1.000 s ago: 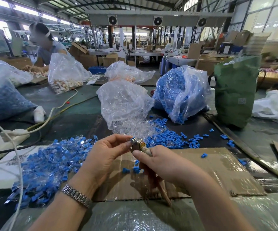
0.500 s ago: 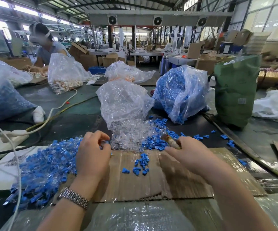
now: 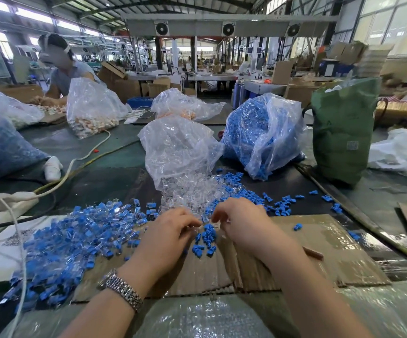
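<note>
Because the clear plugs, on the table just beyond my curled left hand and right hand, are light, stiff and slick, I'd pinch one's sides, though whether either grips one I cannot tell.

Blue caps scattered on brown ribbed cardboard; clear pieces spill from a see-through bag — blue-filled bag next to it, green sack further right. My watch: silver, link pattern. The pile at my left — blue mixed with clear.
</note>
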`<state>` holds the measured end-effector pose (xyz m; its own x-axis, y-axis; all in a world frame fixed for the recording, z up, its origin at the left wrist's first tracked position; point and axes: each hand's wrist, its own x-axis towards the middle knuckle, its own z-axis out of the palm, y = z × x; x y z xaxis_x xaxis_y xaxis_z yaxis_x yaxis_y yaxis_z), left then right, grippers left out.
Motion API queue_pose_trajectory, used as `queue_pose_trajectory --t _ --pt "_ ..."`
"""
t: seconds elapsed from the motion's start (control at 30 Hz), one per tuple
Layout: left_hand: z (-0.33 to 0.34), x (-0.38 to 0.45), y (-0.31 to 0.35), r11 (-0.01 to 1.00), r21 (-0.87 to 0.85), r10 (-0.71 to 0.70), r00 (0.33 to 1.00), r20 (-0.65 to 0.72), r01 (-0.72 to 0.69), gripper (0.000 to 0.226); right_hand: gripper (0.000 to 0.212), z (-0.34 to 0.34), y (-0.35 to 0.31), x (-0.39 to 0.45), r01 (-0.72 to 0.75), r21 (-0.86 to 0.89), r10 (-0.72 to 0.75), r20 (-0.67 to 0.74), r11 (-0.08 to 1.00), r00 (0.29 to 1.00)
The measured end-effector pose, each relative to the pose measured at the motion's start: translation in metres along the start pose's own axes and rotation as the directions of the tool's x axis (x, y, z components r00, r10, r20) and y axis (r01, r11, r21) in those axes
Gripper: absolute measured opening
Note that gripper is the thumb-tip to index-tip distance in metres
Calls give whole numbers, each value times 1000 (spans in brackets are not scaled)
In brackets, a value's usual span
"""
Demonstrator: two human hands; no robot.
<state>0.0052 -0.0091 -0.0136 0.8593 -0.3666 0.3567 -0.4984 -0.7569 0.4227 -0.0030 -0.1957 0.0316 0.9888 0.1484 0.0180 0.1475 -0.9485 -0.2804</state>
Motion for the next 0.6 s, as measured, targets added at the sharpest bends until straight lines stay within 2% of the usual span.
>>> queue_pose_trajectory --t 0.1,0.23,0.33,0.5,0.6 --pt "-2 -1 1 1000 0 -31 999 -20 31 9 35 7 -6 5 37 -32 -35 64 999 997" --pt "-6 -2 2 987 -98 -136 988 -77 128 13 16 12 -3 5 56 -24 -55 30 998 998" --pt "-10 -2 4 944 -263 -235 967 -102 202 15 8 16 -3 2 71 -17 -71 -36 997 997" --pt "-17 -1 1 757 -573 -371 928 20 315 18 4 22 5 -3 89 61 -79 -141 994 987" --pt "-20 -1 0 530 -766 -408 901 144 363 15 5 20 9 -5 99 196 -63 -182 976 981"
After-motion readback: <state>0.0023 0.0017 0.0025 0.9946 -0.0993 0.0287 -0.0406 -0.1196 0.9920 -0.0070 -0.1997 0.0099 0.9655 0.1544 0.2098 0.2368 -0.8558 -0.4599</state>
